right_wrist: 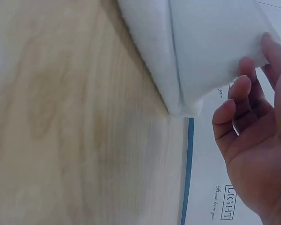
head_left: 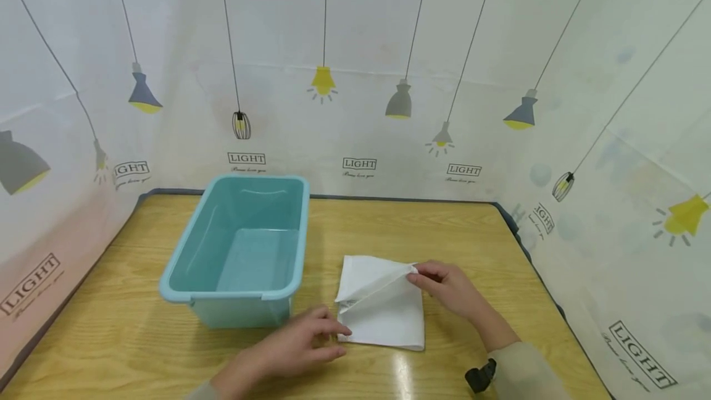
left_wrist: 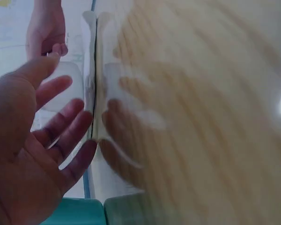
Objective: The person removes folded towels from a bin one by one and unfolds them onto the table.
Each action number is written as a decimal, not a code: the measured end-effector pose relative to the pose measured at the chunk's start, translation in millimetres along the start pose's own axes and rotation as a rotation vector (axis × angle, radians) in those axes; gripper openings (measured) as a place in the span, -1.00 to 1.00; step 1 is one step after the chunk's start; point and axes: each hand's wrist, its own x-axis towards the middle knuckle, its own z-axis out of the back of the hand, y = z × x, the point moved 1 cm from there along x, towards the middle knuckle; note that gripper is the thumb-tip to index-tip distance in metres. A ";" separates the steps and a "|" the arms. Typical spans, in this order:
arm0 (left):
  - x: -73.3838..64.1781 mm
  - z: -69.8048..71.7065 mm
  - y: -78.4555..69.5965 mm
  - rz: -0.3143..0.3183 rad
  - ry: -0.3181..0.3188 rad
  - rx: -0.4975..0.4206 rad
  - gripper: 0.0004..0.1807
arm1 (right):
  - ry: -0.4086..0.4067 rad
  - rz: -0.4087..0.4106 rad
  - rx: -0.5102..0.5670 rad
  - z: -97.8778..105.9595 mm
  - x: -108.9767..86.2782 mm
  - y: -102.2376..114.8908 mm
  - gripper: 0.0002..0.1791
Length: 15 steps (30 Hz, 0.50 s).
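A white folded cloth lies on the wooden table, its top layer partly lifted and turned at a slant. My right hand pinches the raised corner of that layer between thumb and fingertips. The right wrist view shows the cloth hanging from this pinch. At the cloth's near left edge is my left hand, fingers loosely spread, with fingertips right at the edge. In the left wrist view the left hand appears with relaxed, separate fingers and nothing gripped.
A light blue plastic tub stands left of the cloth, close behind the left hand, with nothing inside it. Wood-grain tabletop runs back to a wall covering printed with lamps. A black strap device sits at the right wrist.
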 end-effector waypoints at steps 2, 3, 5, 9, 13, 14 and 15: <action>4.6 -1.0 2.3 0.018 0.000 0.058 -0.60 | -0.019 -0.001 0.002 0.1 3.7 0.7 -0.69; 7.0 -1.4 3.0 0.033 -0.002 0.084 -0.58 | -0.027 0.000 0.006 0.3 5.3 1.1 -0.69; 12.0 -2.0 4.1 0.061 -0.006 0.137 -0.53 | -0.045 0.004 0.003 0.5 8.7 1.2 -0.68; 20.0 -4.1 3.6 0.105 -0.007 0.202 -0.50 | -0.078 0.001 -0.007 0.9 15.0 1.5 -0.67; 24.6 -4.6 -0.1 0.139 -0.008 0.217 -0.50 | -0.096 -0.003 0.001 1.6 23.8 2.9 -0.66; 25.4 -4.2 -1.0 0.150 -0.006 0.213 -0.50 | -0.100 -0.004 0.006 1.8 26.6 3.5 -0.66; 26.2 -3.7 -1.7 0.159 -0.005 0.210 -0.50 | -0.105 -0.005 0.009 2.0 29.6 4.3 -0.66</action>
